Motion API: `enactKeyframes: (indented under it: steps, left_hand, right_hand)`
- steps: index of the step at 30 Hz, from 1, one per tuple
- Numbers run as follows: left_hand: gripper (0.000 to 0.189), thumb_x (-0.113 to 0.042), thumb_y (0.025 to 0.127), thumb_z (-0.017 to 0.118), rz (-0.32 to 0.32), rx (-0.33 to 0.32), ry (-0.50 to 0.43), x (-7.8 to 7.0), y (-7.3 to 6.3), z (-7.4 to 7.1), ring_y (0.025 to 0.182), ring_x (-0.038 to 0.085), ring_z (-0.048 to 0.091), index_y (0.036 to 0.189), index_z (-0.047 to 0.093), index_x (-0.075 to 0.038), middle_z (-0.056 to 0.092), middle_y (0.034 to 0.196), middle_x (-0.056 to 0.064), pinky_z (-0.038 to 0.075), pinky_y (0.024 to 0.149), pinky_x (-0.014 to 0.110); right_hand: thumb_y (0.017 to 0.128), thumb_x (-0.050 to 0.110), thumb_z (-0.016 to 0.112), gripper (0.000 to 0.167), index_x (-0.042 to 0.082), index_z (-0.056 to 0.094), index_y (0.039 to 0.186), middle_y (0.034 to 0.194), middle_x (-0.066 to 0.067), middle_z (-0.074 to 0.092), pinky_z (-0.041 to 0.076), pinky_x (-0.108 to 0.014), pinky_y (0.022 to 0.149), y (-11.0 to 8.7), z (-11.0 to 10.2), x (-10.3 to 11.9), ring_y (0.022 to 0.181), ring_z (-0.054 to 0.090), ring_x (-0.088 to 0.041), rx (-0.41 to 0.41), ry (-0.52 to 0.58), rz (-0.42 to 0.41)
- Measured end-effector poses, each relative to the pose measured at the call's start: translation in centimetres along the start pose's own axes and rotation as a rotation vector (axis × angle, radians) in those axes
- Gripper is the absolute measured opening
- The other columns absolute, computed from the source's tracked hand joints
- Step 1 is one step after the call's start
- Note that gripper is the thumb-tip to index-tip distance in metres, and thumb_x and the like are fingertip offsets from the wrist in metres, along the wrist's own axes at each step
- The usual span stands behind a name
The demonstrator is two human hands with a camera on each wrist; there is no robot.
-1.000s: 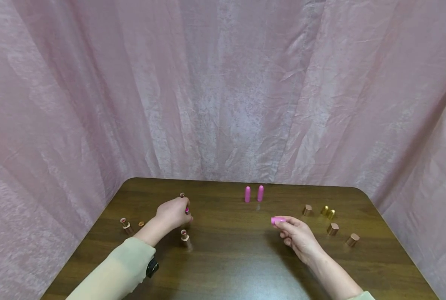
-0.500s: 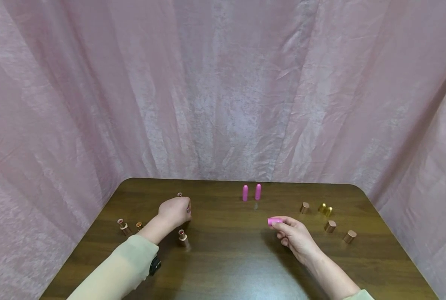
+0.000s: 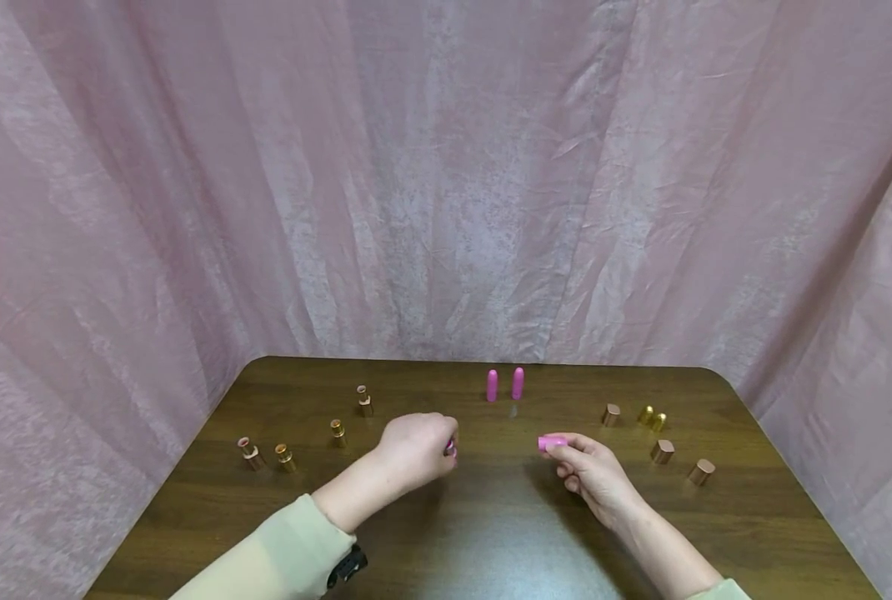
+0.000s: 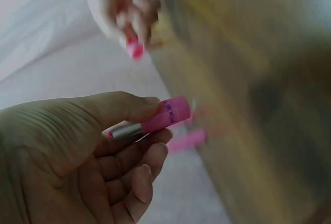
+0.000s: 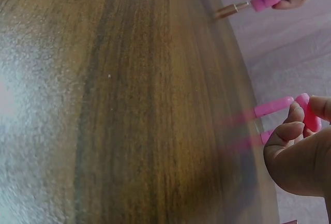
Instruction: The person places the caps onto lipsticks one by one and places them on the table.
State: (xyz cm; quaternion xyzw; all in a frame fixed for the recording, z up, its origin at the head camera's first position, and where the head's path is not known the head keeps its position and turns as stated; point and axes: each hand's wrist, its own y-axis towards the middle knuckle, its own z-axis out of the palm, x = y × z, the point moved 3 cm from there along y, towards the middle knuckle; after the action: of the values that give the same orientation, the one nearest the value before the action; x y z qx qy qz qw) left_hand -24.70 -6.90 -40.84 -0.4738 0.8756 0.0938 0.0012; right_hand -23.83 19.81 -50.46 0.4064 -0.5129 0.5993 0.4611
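Note:
My left hand (image 3: 418, 450) grips an uncapped lipstick tube by thumb and fingers over the middle of the table. In the left wrist view the lipstick tube (image 4: 176, 111) shows a pink base with dark lettering and a silver collar. To the right, my right hand (image 3: 594, 473) pinches a pink lipstick cap (image 3: 551, 442) between thumb and fingertips, its end pointing left. A gap separates the two hands. Two round-topped pink caps (image 3: 518, 383) stand upright near the far edge, beyond and between the hands.
On the left stand uncapped lipstick tubes: rose-gold ones (image 3: 250, 454) and gold ones (image 3: 285, 458). At right are several rose-gold caps (image 3: 663, 452) and two gold caps (image 3: 646, 415). A pink curtain (image 3: 446, 183) hangs behind the brown table (image 3: 491, 533).
My left hand has picked up the pink lipstick tube and moved right toward the middle. Its forearm now covers where a rose-gold tube stood. My right hand has hardly moved.

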Motion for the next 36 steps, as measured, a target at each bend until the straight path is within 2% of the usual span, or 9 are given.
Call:
enactKeyframes:
  steps: [3, 7, 14, 19, 22, 25, 29, 32, 36]
  left_hand:
    - [0.019, -0.019, 0.072, 0.079, 0.038, 0.035, 0.004, -1.8, -0.2, 1.6, 0.058, 0.007, 0.053, 0.071, 0.061, -0.025, 0.056, 0.068, -0.013, 0.040, 0.047, 0.028]
    - [0.021, -0.021, 0.071, 0.080, 0.036, 0.060, 0.020, -2.9, -0.4, 3.5, 0.056, 0.005, 0.051, 0.070, 0.060, -0.026, 0.054, 0.066, -0.014, 0.037, 0.045, 0.028]
    - [0.024, -0.022, 0.069, 0.082, 0.039, 0.045, 0.026, -2.9, -0.6, 5.0, 0.056, 0.007, 0.052, 0.068, 0.058, -0.027, 0.053, 0.064, -0.014, 0.038, 0.046, 0.028]
    - [0.021, -0.021, 0.070, 0.080, 0.040, 0.047, -0.019, -2.6, -0.8, 5.6, 0.057, 0.006, 0.052, 0.071, 0.060, -0.026, 0.054, 0.067, -0.015, 0.038, 0.046, 0.027]
    - [0.020, -0.023, 0.073, 0.080, 0.003, 0.076, -0.111, -1.9, -1.0, 6.2, 0.060, 0.004, 0.051, 0.078, 0.062, -0.027, 0.053, 0.071, -0.017, 0.040, 0.050, 0.027]
    - [0.024, -0.027, 0.076, 0.084, -0.062, 0.099, -0.268, -1.0, -1.5, 7.1, 0.067, 0.001, 0.052, 0.086, 0.063, -0.027, 0.054, 0.077, -0.018, 0.044, 0.057, 0.026]
    - [0.029, -0.027, 0.076, 0.089, -0.127, 0.083, -0.462, -0.1, -2.3, 8.5, 0.077, 0.000, 0.057, 0.094, 0.066, -0.024, 0.061, 0.084, -0.017, 0.048, 0.068, 0.026]
    - [0.028, -0.024, 0.077, 0.089, -0.132, 0.049, -0.555, 0.0, -2.5, 9.1, 0.080, 0.002, 0.061, 0.095, 0.067, -0.022, 0.065, 0.085, -0.016, 0.050, 0.071, 0.026]
    - [0.023, -0.019, 0.079, 0.087, -0.115, 0.016, -0.622, 0.0, -2.6, 9.4, 0.080, 0.004, 0.063, 0.091, 0.068, -0.021, 0.065, 0.085, -0.016, 0.050, 0.073, 0.025]
  right_hand:
    - [0.094, 0.011, 0.070, 0.025, 0.000, 0.067, 0.117, 0.099, -0.003, 0.069, 0.039, -0.018, 0.055, 0.0, 0.0, -0.2, 0.069, 0.050, -0.007, -0.002, -0.004, 0.000]
    - [0.094, 0.011, 0.070, 0.028, -0.001, 0.065, 0.119, 0.098, -0.004, 0.068, 0.039, -0.018, 0.055, -0.1, 0.0, -0.3, 0.069, 0.050, -0.008, -0.003, -0.008, 0.006]
    - [0.094, 0.012, 0.071, 0.030, -0.002, 0.064, 0.120, 0.099, -0.006, 0.068, 0.040, -0.019, 0.055, 0.1, 0.0, -0.4, 0.069, 0.051, -0.008, -0.001, -0.021, 0.009]
    - [0.093, 0.013, 0.072, 0.029, -0.001, 0.066, 0.118, 0.098, -0.005, 0.069, 0.040, -0.019, 0.055, 0.1, 0.0, -0.5, 0.069, 0.050, -0.008, -0.009, -0.033, 0.008]
    - [0.093, 0.015, 0.073, 0.030, -0.001, 0.066, 0.118, 0.097, -0.004, 0.069, 0.040, -0.019, 0.055, 0.1, 0.0, -0.5, 0.069, 0.050, -0.008, -0.009, -0.042, 0.007]
    - [0.093, 0.016, 0.073, 0.032, -0.001, 0.066, 0.119, 0.096, -0.003, 0.068, 0.040, -0.020, 0.055, 0.0, 0.0, -0.5, 0.069, 0.050, -0.008, -0.009, -0.051, 0.010]
    - [0.093, 0.017, 0.074, 0.033, -0.001, 0.066, 0.120, 0.097, -0.002, 0.068, 0.040, -0.020, 0.056, -0.1, 0.0, -0.5, 0.070, 0.050, -0.008, -0.009, -0.063, 0.015]
    - [0.093, 0.018, 0.074, 0.035, -0.001, 0.065, 0.121, 0.097, -0.002, 0.068, 0.040, -0.020, 0.056, -0.2, 0.1, -0.5, 0.070, 0.049, -0.008, -0.004, -0.065, 0.019]
    - [0.093, 0.017, 0.074, 0.035, -0.001, 0.065, 0.121, 0.097, -0.002, 0.067, 0.040, -0.020, 0.056, -0.3, 0.2, -0.6, 0.070, 0.050, -0.008, -0.002, -0.057, 0.022]
